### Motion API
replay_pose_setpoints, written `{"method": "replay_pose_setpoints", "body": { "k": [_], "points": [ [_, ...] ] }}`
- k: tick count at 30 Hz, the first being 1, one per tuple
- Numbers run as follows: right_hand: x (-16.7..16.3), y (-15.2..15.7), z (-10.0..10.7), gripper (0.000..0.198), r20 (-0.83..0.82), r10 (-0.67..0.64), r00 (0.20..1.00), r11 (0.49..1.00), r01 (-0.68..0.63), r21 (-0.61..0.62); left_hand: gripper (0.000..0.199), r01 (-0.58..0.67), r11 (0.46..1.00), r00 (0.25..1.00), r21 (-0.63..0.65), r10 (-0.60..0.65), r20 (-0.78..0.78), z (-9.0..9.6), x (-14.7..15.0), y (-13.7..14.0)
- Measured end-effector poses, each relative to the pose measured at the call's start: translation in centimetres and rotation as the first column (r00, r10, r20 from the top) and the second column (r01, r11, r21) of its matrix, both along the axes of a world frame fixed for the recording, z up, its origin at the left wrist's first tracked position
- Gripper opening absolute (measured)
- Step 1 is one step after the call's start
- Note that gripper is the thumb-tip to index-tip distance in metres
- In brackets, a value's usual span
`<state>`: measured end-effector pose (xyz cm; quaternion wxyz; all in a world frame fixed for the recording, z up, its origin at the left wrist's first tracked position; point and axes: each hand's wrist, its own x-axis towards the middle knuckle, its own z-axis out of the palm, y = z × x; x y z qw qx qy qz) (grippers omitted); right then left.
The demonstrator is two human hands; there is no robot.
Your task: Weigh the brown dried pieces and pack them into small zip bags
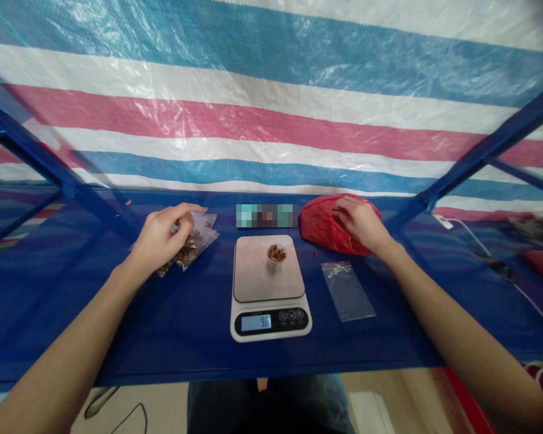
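Left hand (165,232): at the filled bags (190,250), fingers curled over them; whether it grips one I cannot tell.
Right hand (364,223): on the red bag (317,223), fingers bent against its top; a firm hold cannot be made out.
Scale (248,277): in the middle of the worktop (176,343), between the hands, its display reading what looks like 9.6.
Cup of nuts (277,254): upright on the weighing plate, right of its centre, inside the plate's edge.
Clear zip bag (348,292): flat, right of the scale and apart from it, below the red bag.
Pixelated object (266,216): just behind the scale, its left end well apart from the filled bags, its right end close to the red bag.
Front edge: a strip of blue surface runs between it and the scale.
Back edge: striped sheet (262,120) rises along it.
Side limits: blue posts slant up, left and right, outside both hands.
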<state>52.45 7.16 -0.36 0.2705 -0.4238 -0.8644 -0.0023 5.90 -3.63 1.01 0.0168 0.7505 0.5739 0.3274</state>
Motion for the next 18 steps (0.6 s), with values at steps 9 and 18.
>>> {"method": "replay_pose_setpoints", "body": {
  "k": [9, 18],
  "points": [
    [-3.7, -5.8, 6.4, 0.021, -0.181, -0.034, 0.983, 0.982, 0.066, 0.177, 0.038, -0.005, 1.0, 1.0, 0.009, 0.005, -0.007, 0.3, 0.1, -0.1],
    [-11.3, -10.1, 4.6, 0.02, -0.175, 0.325, 0.929, 0.941, -0.337, -0.041, 0.04, -0.001, 0.999, 1.0, -0.041, 0.001, 0.004, 0.1, 0.1, -0.2]
  ]
}}
